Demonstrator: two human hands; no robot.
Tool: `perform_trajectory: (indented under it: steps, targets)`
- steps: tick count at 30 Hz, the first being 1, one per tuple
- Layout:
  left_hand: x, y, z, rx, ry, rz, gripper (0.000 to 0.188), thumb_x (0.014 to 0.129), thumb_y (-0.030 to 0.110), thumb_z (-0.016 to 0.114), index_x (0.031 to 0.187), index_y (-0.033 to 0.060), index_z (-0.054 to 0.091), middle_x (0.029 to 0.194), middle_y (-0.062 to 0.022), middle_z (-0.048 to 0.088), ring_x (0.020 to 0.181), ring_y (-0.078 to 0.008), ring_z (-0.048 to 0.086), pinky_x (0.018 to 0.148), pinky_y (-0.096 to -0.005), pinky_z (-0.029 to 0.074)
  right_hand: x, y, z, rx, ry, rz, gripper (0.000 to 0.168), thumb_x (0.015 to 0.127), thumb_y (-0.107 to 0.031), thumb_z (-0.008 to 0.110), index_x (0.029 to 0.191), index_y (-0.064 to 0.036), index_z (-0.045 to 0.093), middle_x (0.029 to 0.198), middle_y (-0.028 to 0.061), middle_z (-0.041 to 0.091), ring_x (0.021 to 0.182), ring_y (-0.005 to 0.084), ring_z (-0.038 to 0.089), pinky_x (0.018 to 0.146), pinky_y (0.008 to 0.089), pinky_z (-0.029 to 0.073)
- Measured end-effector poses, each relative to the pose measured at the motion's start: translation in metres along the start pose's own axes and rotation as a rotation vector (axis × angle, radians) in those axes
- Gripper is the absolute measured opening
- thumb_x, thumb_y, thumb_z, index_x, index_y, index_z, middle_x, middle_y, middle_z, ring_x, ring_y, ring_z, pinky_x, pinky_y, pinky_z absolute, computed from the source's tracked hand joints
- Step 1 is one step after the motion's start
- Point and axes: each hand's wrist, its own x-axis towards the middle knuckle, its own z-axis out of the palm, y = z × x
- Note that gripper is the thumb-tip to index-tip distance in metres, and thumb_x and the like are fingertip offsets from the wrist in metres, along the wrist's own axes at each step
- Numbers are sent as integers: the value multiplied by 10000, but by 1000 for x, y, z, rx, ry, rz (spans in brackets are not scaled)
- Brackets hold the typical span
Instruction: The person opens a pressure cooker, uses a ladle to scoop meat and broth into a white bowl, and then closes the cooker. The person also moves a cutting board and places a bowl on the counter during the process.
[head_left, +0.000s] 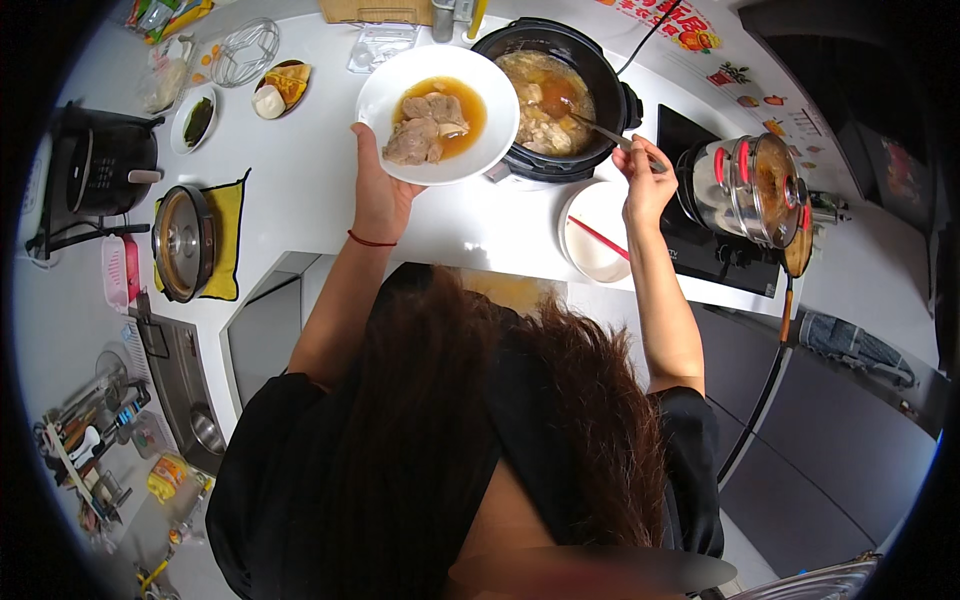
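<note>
My left hand (384, 191) grips the near-left rim of a white bowl (379, 90), thumb on top. Inside it, pieces of cooked meat (427, 124) sit in brown broth (474, 112). Just right of the bowl stands a black electric cooker pot (611, 94) of soup with chunks of food (547, 139). My right hand (649, 187) is closed around the handle of a metal ladle or spoon (611, 136), whose far end is hidden in the soup. Below that hand, on the counter, is a white bowl (589, 259) with a red chopstick or stick (600, 238) across it.
At right, a steamer pot with a glass lid (750, 187) stands on a black cooktop (701, 266). On the left are a round pot lid (184, 244) on a yellow cloth (229, 240), a dish of greens (196, 120) and a plate of food (285, 86). A sink (176, 360) lies lower left.
</note>
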Motion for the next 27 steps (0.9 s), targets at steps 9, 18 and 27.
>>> perform_trajectory:
  steps: [9,18,27]
  targets:
    - [1,-3,2,-15,-6,-15,737,979,631,217,1471,82,234,1452,-163,381,1333,-280,429,1061,-472,419,-17,-14,8,-511,-158,-343,192,925,-91,633,1046,53,669,886,122,698,758,151,697,706,255,568]
    - [1,-4,6,28,-19,-11,729,983,624,205,1471,84,225,1456,-169,366,1342,-279,419,1065,-466,416,-2,-11,-2,-4,8,1,218,924,-55,616,1063,113,608,839,174,668,678,207,686,657,285,604]
    - [7,-5,12,36,-34,-20,712,1003,584,155,1482,60,206,1478,-178,347,1354,-291,402,1081,-464,396,-7,-52,-3,8,-7,-6,213,923,-57,613,1045,117,607,832,171,666,675,219,692,651,298,609]
